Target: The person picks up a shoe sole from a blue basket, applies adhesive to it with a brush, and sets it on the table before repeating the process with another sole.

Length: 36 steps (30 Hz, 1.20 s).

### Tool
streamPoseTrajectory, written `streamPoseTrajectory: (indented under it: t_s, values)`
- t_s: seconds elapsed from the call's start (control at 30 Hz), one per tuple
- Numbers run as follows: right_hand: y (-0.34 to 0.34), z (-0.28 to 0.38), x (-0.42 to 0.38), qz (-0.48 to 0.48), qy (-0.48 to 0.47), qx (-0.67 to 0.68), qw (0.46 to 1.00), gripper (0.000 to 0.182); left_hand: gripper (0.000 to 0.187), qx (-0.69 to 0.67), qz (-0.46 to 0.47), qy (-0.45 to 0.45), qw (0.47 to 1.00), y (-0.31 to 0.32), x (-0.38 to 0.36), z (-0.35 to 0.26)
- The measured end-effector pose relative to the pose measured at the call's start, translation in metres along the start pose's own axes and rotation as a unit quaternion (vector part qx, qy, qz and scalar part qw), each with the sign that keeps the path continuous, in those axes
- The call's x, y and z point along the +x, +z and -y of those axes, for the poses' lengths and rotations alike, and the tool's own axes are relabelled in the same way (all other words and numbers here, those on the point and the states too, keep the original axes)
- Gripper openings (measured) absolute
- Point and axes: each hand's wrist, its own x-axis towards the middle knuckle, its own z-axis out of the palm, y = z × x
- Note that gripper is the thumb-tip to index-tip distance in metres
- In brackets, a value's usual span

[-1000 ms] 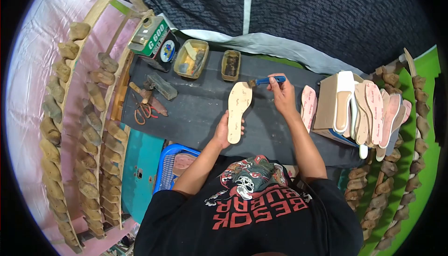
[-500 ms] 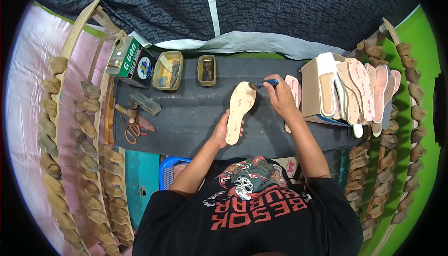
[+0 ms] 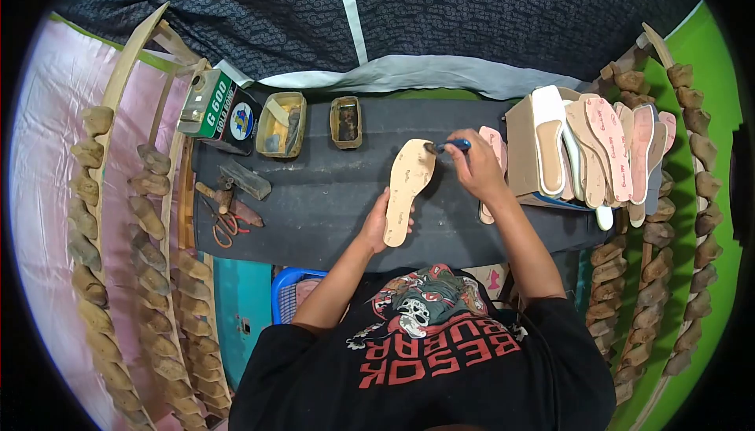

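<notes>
A pale beige insole (image 3: 407,195) with small printed marks is held up over the dark work table, its wide end pointing away from me. My left hand (image 3: 377,224) is closed around its narrower lower part, thumb along the left edge and fingertips showing on the right. Between the fingers of my right hand (image 3: 478,167) is a brush (image 3: 458,145) with a blue handle. Its dark bristles touch the insole near the upper right edge, where the surface looks darker.
At the right, a cardboard box (image 3: 523,144) holds several insoles (image 3: 605,144). Two small tubs (image 3: 295,148) (image 3: 346,124) and a green G 600 can (image 3: 216,112) stand at the back left. Pliers (image 3: 228,226) and a hammer (image 3: 216,193) lie nearby. Racks of wooden shoe lasts (image 3: 94,285) flank both sides.
The brush has shifted slightly down and right along the insole's upper right edge, with my right hand closing in. The insole sits a touch lower and further right in view.
</notes>
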Motion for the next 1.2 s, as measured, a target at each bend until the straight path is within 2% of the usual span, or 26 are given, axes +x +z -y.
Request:
streamPoseTrajectory:
  t_s: [0.17, 0.47, 0.67, 0.77, 0.97, 1.1, 1.2]
  values:
    - [0.012, 0.015, -0.017, 0.057, -0.014, 0.052, 0.997, 0.016, 0.061, -0.030, -0.010, 0.019, 0.999, -0.003, 0.002, 0.005]
    - [-0.009, 0.000, 0.018, -0.022, -0.027, -0.034, 0.999, 0.011, 0.059, -0.016, 0.010, 0.002, 1.000, 0.005, 0.003, 0.007]
    - [0.003, -0.013, 0.007, 0.027, 0.040, 0.033, 0.998, 0.017, 0.059, -0.035, 0.031, 0.002, 0.999, 0.007, 0.010, 0.011]
    - [0.002, -0.015, 0.005, 0.032, 0.024, 0.017, 0.999, 0.016, 0.059, -0.032, 0.018, 0.008, 0.999, 0.007, 0.012, 0.011]
    - [-0.009, 0.001, -0.005, 0.126, -0.022, 0.012, 0.992, 0.017, 0.060, -0.050, 0.009, 0.030, 0.998, 0.007, 0.016, -0.001]
    - [-0.010, -0.003, 0.001, 0.035, 0.004, 0.014, 0.999, 0.017, 0.062, -0.036, 0.022, 0.027, 0.999, 0.012, 0.018, -0.003]
    - [-0.011, 0.000, 0.003, 0.014, -0.036, -0.014, 0.999, 0.017, 0.062, -0.034, 0.031, 0.034, 0.998, 0.016, 0.017, -0.003]
